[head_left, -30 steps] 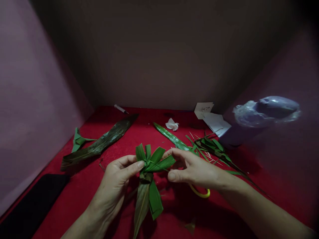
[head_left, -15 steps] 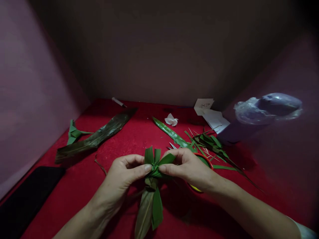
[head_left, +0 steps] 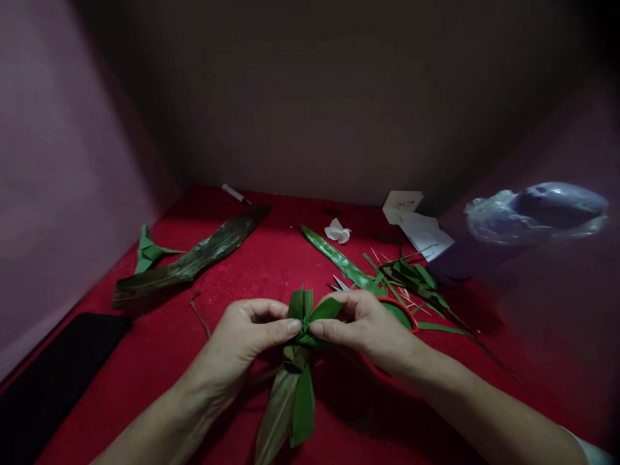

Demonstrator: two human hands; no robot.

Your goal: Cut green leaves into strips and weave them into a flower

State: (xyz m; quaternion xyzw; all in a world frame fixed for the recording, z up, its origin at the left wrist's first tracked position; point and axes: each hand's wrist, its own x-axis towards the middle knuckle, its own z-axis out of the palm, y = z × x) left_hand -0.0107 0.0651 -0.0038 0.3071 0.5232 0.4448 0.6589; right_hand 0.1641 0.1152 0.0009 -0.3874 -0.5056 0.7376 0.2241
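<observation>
Between my two hands is a folded leaf piece [head_left: 303, 400], with green strips fanning up at the top and broad green and brownish leaf ends hanging below. My left hand [head_left: 256, 332] pinches its knotted middle from the left, thumb in front. From the right, my right hand [head_left: 365, 326] pinches the same knot, thumb tip close to the other thumb. The fingers behind the leaves are partly hidden. Beside and behind my right hand lie scissors with red-orange handles [head_left: 414, 320], their blade tips [head_left: 340, 283] showing above the knuckles.
On the red cloth [head_left: 271, 258] lie a long dark leaf [head_left: 208, 258], a folded green leaf shape [head_left: 148, 248], a green leaf [head_left: 334, 258], crumpled tissue [head_left: 337, 231], leaf scraps with thin sticks [head_left: 411, 278], white cards [head_left: 421, 232], a syringe-like tube [head_left: 236, 194] and a black flat object [head_left: 62, 374]. A plastic-lined purple container [head_left: 523, 232] stands right.
The view has shifted slightly, so the table items appear a little further right. Both hands keep their pinch; the upright strips sit closer together and the hanging ends have swung slightly left.
</observation>
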